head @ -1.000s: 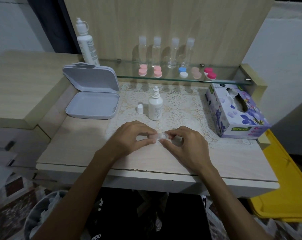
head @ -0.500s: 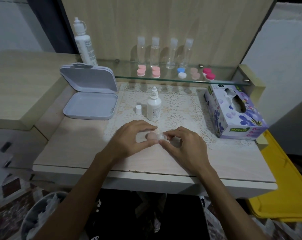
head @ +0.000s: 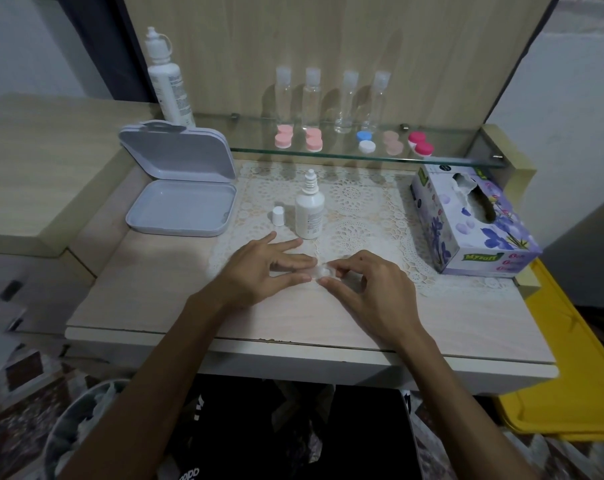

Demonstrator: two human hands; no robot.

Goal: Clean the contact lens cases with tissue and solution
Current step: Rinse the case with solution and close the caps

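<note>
A small clear contact lens case (head: 324, 271) lies low over the lace mat (head: 362, 202), held between both hands. My left hand (head: 265, 268) pinches its left end with thumb and index, the other fingers spread straight. My right hand (head: 366, 285) pinches its right end with curled fingers, hiding most of it. Just behind stands the small white solution bottle (head: 309, 213), uncapped, its cap (head: 278, 215) beside it. The flowered tissue box (head: 466, 220) sits at the right. More lens cases line the glass shelf (head: 466, 157): pink (head: 283, 136), blue and white (head: 365, 142), magenta (head: 420, 144).
An open grey hinged box (head: 182, 202) stands at the left of the table. A tall white bottle (head: 165, 77) and several clear bottles (head: 345, 98) stand at the back. A yellow lid (head: 570, 375) lies right of the table; a lined bin (head: 78, 427) sits below left.
The pink piece seen between my left fingers half a second ago is out of sight. My left fingers have straightened and spread. Both hands stay at the case.
</note>
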